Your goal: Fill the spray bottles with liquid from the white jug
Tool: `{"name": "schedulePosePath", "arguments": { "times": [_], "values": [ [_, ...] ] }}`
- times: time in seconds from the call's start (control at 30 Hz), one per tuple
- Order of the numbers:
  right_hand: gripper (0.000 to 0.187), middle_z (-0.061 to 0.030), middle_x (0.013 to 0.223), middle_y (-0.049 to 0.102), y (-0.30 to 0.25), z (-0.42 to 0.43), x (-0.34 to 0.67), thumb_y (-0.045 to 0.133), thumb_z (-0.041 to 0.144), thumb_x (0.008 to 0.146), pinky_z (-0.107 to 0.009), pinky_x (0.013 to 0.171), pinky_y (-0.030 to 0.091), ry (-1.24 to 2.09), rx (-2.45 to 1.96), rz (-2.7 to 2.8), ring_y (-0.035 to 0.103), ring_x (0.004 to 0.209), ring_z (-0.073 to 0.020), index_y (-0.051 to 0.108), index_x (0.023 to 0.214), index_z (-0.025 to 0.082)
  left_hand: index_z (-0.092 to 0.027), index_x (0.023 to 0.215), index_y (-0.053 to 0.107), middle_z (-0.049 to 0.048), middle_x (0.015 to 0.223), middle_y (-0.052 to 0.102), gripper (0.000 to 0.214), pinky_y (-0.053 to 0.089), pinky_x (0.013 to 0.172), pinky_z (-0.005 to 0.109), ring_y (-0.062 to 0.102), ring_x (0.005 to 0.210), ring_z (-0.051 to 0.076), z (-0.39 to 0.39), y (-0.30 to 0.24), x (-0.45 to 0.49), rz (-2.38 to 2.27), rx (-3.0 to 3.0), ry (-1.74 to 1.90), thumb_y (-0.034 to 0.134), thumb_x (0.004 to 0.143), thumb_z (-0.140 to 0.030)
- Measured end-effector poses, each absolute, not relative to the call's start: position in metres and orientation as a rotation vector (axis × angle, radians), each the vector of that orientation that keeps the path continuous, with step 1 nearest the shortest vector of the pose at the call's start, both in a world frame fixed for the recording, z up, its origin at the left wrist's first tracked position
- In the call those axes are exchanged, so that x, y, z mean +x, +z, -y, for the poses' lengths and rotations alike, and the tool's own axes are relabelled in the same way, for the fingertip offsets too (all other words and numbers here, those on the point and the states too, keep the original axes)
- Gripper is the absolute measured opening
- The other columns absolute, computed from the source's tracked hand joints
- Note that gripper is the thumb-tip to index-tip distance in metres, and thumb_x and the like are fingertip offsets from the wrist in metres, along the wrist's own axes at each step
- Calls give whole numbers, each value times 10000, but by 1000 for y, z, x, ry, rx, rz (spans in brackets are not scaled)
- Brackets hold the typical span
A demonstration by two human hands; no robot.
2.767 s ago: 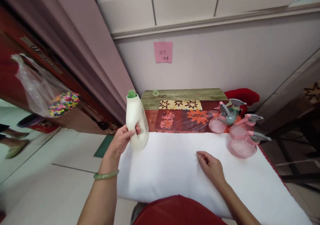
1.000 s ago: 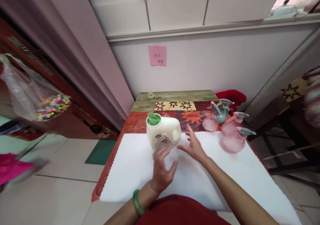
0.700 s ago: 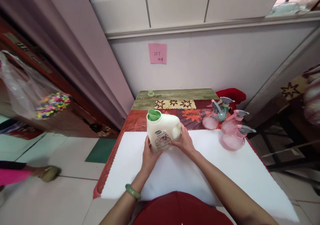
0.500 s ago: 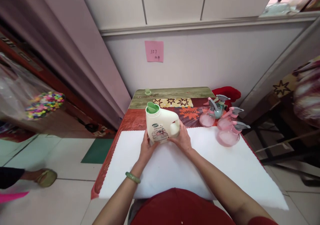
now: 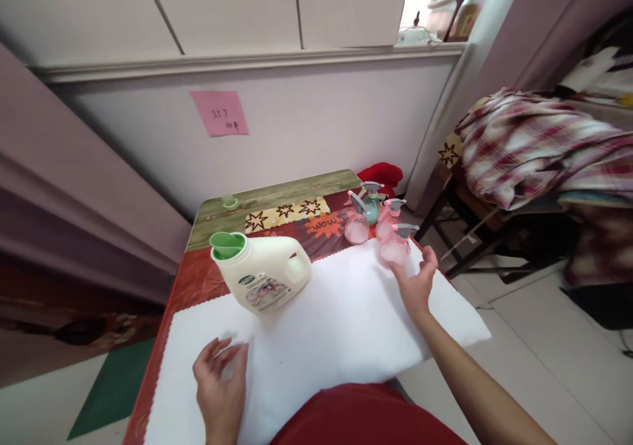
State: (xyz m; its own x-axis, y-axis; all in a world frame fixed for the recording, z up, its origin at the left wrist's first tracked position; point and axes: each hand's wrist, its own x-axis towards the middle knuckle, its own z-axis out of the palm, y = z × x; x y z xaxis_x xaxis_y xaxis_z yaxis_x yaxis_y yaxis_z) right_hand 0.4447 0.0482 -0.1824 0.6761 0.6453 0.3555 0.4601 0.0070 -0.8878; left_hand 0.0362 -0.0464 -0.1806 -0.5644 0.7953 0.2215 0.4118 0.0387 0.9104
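A cream detergent jug point(image 5: 264, 273) with a green pouring spout and a printed label stands on the white cloth point(image 5: 331, 326), away from both hands. My left hand point(image 5: 222, 385) is over the cloth in front of the jug, holding nothing, its fingers curved and apart. My right hand point(image 5: 417, 283) is at the nearest pink spray bottle point(image 5: 394, 250), thumb and fingers spread. The thumb overlaps the bottle's lower edge; I cannot tell if it touches. Behind stand another pink spray bottle point(image 5: 388, 219), a pink one point(image 5: 357, 224) to the left and a green one point(image 5: 372, 206).
A green cap point(image 5: 230, 202) sits at the table's back left corner. A pink note point(image 5: 220, 113) is stuck on the wall. Right of the table, a plaid cloth point(image 5: 534, 148) lies over dark furniture. A red object point(image 5: 383, 176) shows behind the bottles.
Both hands have let go of the detergent jug, which now stands on the cloth. My right hand has moved right to the spray bottles; my left has drawn back. The view has turned right.
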Motion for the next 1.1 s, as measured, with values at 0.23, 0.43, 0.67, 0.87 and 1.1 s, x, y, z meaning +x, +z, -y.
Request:
{"name": "schedulePosePath", "arguments": {
  "times": [0.23,0.43,0.67,0.87,1.1],
  "values": [
    [1095,-211,1374,562,-186,-85,443,873,532,523,-556,1072,425,440,-1840,720,566,1241,-388,361,1424,177,-211,996,674,37,923,696,123,558,798,336,683,805,179,31,-112,94,-1630,1922,1453,676,879,-246],
    [1057,-145,1293,605,-153,-58,425,916,549,434,-575,1006,479,502,-1712,839,601,1141,-400,476,1339,227,-201,983,679,28,880,696,84,531,773,289,664,793,147,27,-40,111,-1359,1980,1337,667,901,-214],
    [958,-146,1286,656,-70,-22,369,917,538,529,-456,909,539,1538,-801,1194,641,1133,-358,544,1352,219,-180,1101,686,116,1131,695,360,491,938,367,645,1066,242,-7,17,127,-1062,1499,1101,697,876,-460],
    [941,-166,1121,738,-57,-14,317,868,712,480,-386,819,563,2368,-144,1059,721,955,-292,667,1212,156,-160,1186,705,177,1177,711,472,475,993,461,680,1072,308,-23,34,147,-468,1247,912,621,903,-528],
    [1041,-151,1090,738,-73,-16,297,778,841,424,-393,770,545,2577,-25,956,715,895,-291,642,1213,175,-125,1029,746,193,1042,741,373,513,914,446,694,1034,339,-22,30,137,-423,1172,957,654,872,-451]
  ]
}}
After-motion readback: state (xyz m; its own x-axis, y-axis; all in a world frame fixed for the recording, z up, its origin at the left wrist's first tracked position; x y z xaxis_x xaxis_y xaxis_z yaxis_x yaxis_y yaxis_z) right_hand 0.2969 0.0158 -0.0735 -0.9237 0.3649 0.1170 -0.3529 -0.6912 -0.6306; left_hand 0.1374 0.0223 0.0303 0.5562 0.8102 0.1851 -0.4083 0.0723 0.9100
